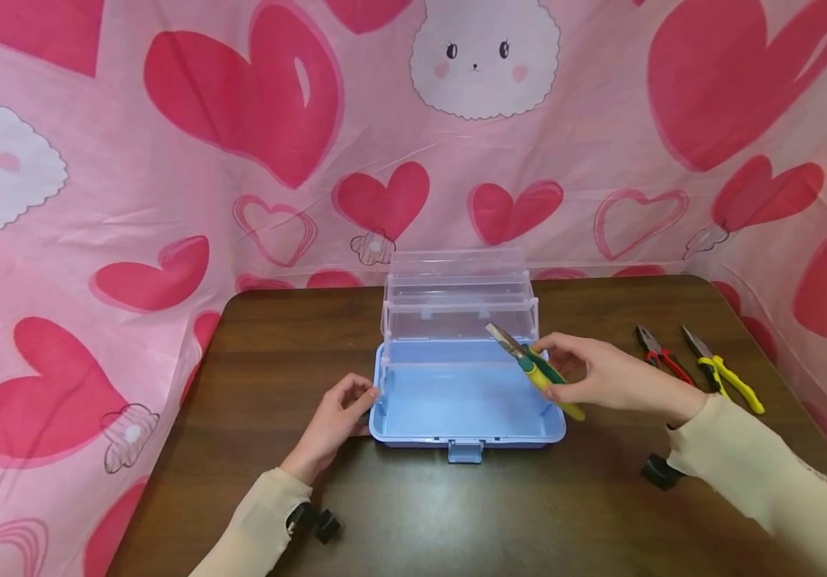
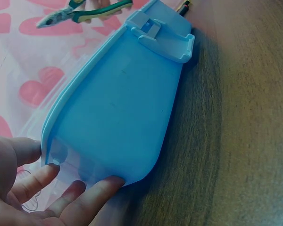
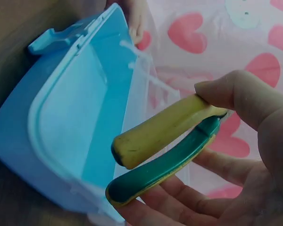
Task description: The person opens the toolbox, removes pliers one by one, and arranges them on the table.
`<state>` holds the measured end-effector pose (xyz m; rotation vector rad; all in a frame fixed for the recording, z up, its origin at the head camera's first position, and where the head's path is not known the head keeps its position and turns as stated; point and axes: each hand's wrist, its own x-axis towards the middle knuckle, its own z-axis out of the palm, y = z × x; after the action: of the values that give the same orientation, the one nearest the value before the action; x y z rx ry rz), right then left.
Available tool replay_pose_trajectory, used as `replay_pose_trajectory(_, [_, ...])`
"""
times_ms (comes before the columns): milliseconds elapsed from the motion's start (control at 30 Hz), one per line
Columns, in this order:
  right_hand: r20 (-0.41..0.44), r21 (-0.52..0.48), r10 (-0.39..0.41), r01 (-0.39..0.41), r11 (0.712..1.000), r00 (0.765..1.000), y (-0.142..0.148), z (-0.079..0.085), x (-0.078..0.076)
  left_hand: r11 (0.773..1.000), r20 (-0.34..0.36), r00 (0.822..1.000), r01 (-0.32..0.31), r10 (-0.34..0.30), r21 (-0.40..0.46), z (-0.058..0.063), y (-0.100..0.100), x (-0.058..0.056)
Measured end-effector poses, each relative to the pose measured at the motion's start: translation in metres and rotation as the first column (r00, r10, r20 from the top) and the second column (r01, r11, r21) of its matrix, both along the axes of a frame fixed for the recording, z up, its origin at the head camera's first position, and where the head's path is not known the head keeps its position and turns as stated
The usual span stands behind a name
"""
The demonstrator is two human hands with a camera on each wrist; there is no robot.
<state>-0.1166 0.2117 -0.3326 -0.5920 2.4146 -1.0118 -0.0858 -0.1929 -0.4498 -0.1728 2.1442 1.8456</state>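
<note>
A light blue toolbox (image 1: 449,405) stands with its clear lid (image 1: 457,263) raised at the back. Its inside holds nothing that I can see. My left hand (image 1: 337,413) rests at the box's left end; in the left wrist view, its fingertips (image 2: 114,181) touch the end wall. Above the right part of the box, my right hand (image 1: 594,373) holds pliers (image 1: 539,370) with green and yellow handles. The jaws point up and to the left. In the right wrist view, the thumb and fingers grip the handles (image 3: 162,129), which are slightly spread.
Red-handled pliers (image 1: 662,358) and yellow-handled long-nose pliers (image 1: 724,370) lie on the dark wooden table (image 1: 276,344) at the right. A blue latch (image 1: 465,452) juts from the box's front. Behind the table hangs a pink cloth (image 1: 385,104) with hearts.
</note>
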Motion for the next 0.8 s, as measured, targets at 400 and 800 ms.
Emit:
replay_pose_trajectory(400, [-0.115, 0.134, -0.201, 0.216, 0.967, 0.973, 0.046, -0.019, 0.01, 1.0, 0.001, 1.0, 0.008, -0.008, 0.004, 0.0, -0.002, 0.0])
replay_pose_trajectory(800, [-0.105, 0.293, -0.288, 0.306, 0.906, 0.952, 0.075, -0.049, 0.004, 1.0, -0.001, 1.0, 0.012, -0.012, 0.005, 0.0, -0.001, 0.0])
